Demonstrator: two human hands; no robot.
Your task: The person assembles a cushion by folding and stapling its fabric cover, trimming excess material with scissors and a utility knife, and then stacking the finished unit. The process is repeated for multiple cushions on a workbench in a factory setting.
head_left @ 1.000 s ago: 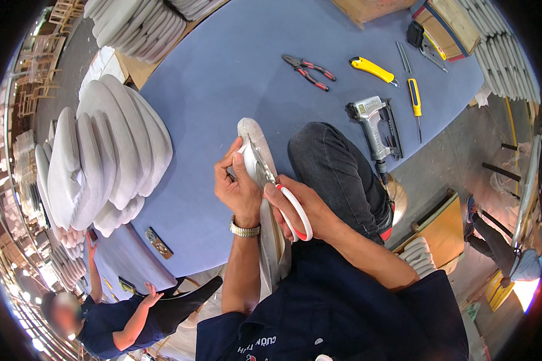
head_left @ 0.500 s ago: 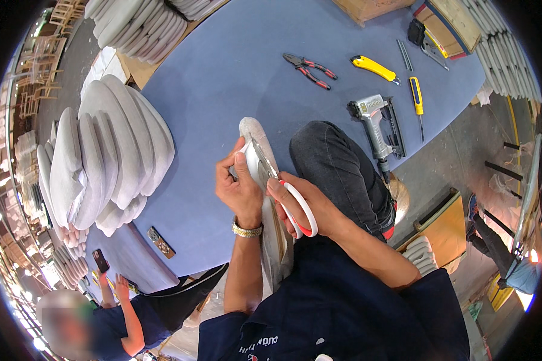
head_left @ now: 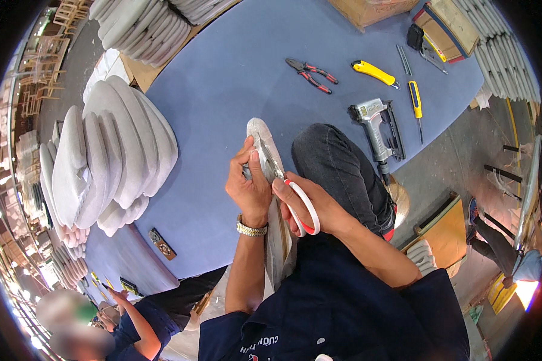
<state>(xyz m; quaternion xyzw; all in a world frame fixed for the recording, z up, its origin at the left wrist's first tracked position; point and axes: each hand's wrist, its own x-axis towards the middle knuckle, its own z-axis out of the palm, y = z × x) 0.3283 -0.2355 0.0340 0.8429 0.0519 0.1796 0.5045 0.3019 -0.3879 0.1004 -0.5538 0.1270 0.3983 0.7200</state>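
Observation:
A grey fabric-covered seat cushion (head_left: pixel 260 127) stands on edge in front of me, its underside turned left. My left hand (head_left: pixel 250 189), with a metal watch on its wrist, pinches the loose fabric at the cushion's edge near the far end. In my right hand (head_left: pixel 310 198) is a pair of scissors with white and red handles (head_left: pixel 312 218). Their blades lie along the fabric edge, just right of my left fingertips. How far the blades are parted is hard to make out.
On the blue table (head_left: pixel 223 90) lie pliers (head_left: pixel 310 73), a yellow cutter (head_left: pixel 373 72), a screwdriver (head_left: pixel 415 99) and a staple gun (head_left: pixel 376 129). Grey cushions (head_left: pixel 111 144) are piled at left. A phone (head_left: pixel 161 243) lies near the table's edge. A co-worker (head_left: pixel 144 319) stands lower left.
Both my hands, the scissors and the cushion have shifted slightly right in view. The co-worker at lower left has moved their hands and leaned differently.

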